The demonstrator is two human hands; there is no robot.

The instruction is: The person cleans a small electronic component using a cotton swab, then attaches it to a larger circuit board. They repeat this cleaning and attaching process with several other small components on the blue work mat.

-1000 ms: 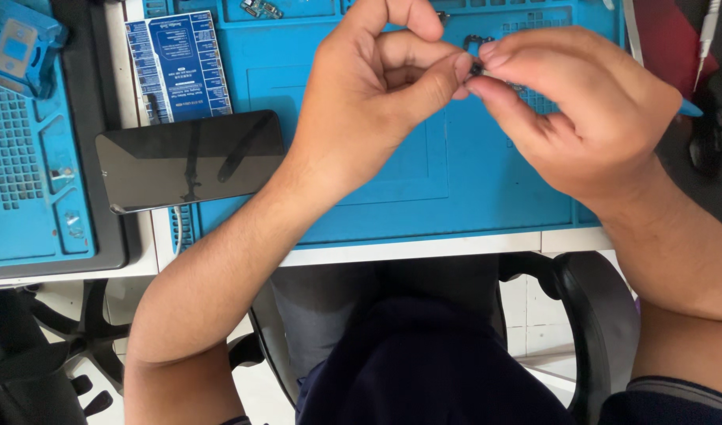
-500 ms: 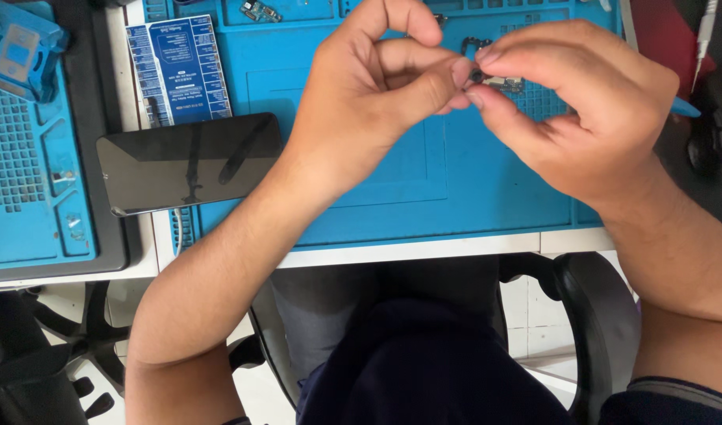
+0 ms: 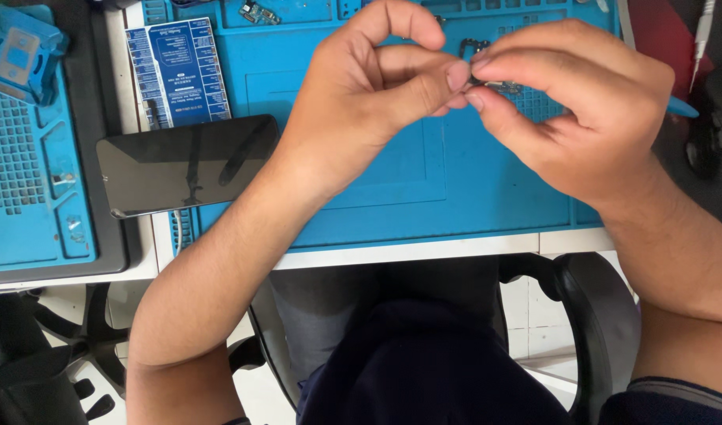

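Left hand and right hand: fingertips pinched together on one small dark part, held above the blue mat. Black phone: face up at the mat's left edge, below a blue card.
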